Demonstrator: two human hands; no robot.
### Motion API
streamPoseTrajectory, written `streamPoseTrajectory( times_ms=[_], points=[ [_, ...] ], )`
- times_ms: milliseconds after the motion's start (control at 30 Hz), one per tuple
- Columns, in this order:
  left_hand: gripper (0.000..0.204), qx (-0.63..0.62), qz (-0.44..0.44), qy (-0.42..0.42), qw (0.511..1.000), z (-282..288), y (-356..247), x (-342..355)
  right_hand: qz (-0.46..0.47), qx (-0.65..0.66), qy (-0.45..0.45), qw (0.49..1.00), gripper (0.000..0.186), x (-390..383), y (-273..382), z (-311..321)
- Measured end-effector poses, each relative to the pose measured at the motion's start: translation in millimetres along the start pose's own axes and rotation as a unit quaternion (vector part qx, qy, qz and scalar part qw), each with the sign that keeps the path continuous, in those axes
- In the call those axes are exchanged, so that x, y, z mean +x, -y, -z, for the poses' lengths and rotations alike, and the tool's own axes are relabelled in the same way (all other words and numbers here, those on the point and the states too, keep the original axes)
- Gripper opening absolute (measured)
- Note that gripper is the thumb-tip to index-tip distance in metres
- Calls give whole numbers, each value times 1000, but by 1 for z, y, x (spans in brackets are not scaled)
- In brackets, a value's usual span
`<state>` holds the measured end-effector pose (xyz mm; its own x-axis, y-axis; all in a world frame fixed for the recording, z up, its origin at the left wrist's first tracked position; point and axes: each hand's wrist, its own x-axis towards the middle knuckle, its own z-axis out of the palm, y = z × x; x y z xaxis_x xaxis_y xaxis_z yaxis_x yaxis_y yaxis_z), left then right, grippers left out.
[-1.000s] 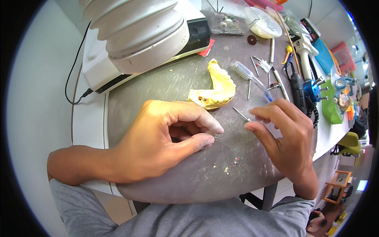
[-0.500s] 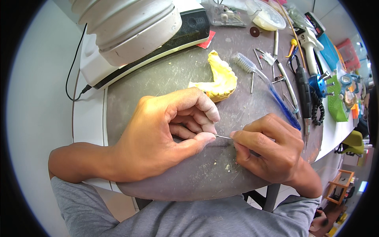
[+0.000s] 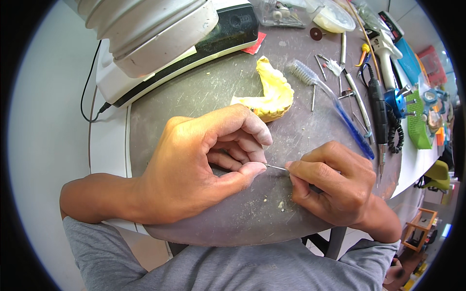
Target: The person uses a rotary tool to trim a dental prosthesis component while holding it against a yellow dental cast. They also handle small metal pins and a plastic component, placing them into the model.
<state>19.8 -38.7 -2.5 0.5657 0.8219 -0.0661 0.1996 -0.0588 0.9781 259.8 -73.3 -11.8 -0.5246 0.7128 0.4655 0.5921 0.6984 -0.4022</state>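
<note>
Between my two hands runs a thin metal rod (image 3: 277,168), its ends hidden by the fingertips. My left hand (image 3: 191,167), closed in a pinch, grips one end between thumb and fingers; pale dust coats those fingertips. The other end is pinched by my right hand (image 3: 335,186), thumb against forefinger. Just beyond my left hand a yellow dental cast (image 3: 276,94), curved like a jaw, lies on the grey worktop (image 3: 194,87). Part of the cast is hidden behind my left hand's knuckles.
A ribbed white hose (image 3: 160,39) hangs at the upper left over a white and black device (image 3: 238,29). To the right lie a blue-handled brush (image 3: 342,116), thin metal tools, a black rotary handpiece (image 3: 376,106) with coiled cord and a green basket (image 3: 418,121). Clear boxes (image 3: 286,12) stand behind.
The view has shifted slightly, and the tools on the right sit a little farther right. My hands keep nearly the same pose, both still pinching the thin metal rod.
</note>
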Motion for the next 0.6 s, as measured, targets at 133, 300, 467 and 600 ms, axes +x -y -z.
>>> streamPoseTrajectory(
  times_ms=[133,300,467,600],
  points=[
    [31,53,-47,-7,997,-2,2,1,12,-5,-8,1000,25,-1,-2,-1],
    [28,146,-127,-28,981,-5,7,0,28,-8,-4,1000,30,-1,-3,2],
    [24,191,-143,-19,971,-4,5,0,44,-11,-3,999,33,-3,-3,1],
    [25,217,-188,-22,958,-6,7,4,69,-29,21,997,34,-2,-7,1]
  ],
)
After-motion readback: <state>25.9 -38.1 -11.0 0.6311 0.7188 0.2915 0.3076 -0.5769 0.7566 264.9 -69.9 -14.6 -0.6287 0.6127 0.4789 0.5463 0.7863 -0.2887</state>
